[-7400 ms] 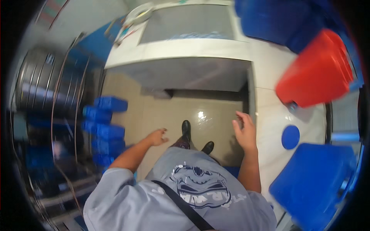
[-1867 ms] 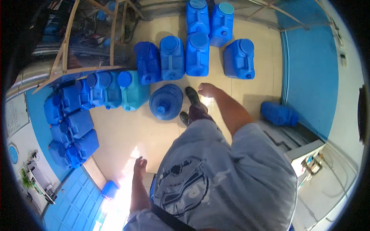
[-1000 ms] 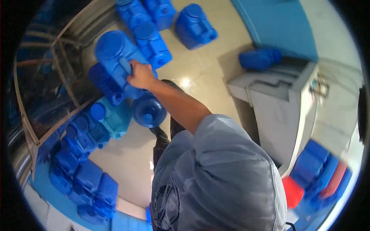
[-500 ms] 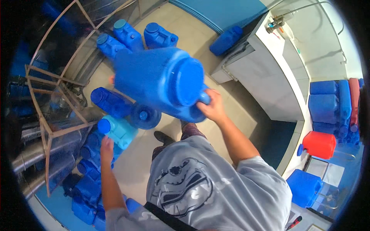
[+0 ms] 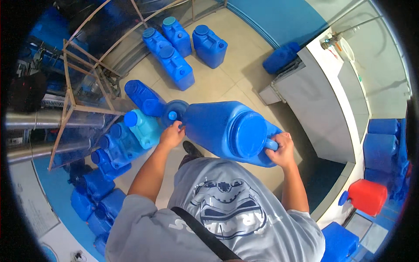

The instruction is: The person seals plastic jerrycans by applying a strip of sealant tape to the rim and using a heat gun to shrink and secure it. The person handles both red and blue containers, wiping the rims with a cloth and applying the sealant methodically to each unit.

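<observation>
Big blue jug (image 5: 209,126) hung tilted, apparently clear of the floor (image 5: 238,78), just right of the round bottle (image 5: 175,108); long axis ran left to right, base nearest the bottle, cap (image 5: 248,134) end away from it; right hand (image 5: 281,150), well right of the bottle and nearer the cap, was clenched round the handle (image 5: 271,144); left hand (image 5: 171,136), body-side of the bottle, sat by the base, fingers curled; could not tell whether it touched or bore weight; jug's underside hidden; bottle partly covered; blue jugs (image 5: 98,181), farther left of the bottle, overlapped, hard to count.
</observation>
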Motion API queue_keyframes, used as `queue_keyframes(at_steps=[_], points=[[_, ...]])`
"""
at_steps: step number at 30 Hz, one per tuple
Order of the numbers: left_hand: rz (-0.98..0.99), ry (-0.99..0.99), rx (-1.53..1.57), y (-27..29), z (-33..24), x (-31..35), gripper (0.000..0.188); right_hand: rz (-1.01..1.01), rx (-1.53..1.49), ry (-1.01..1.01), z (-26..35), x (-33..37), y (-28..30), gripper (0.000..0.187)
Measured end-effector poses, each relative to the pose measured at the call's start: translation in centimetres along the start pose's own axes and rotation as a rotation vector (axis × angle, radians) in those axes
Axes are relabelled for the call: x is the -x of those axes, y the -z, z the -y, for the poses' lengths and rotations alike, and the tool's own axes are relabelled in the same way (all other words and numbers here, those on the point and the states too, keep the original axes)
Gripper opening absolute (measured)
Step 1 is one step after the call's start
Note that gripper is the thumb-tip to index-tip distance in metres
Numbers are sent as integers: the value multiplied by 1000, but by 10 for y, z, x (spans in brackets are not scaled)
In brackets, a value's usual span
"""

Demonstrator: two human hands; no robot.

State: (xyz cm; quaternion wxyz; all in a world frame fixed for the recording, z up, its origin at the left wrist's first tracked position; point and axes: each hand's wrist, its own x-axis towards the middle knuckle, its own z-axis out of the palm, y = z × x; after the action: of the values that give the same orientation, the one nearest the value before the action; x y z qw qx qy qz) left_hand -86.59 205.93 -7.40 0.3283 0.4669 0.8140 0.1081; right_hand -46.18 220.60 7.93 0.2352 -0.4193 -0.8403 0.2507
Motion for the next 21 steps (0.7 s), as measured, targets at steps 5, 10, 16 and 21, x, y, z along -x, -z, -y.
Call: queue_keyframes(at_steps=[5,10,16,21], points=[[-11,113,-198,-22,-21,24,22,53,-52,127,-24,2,25,17],[-153,118,-188,-38,-45,62,20,87,-82,233,-50,-9,39,18],[-305,254,261,-103,9,106,34,204,-69,271,-58,-38,37,19],[-148,465,388,-207,106,213,49,599,125,19,-81,-40,-6,30]])
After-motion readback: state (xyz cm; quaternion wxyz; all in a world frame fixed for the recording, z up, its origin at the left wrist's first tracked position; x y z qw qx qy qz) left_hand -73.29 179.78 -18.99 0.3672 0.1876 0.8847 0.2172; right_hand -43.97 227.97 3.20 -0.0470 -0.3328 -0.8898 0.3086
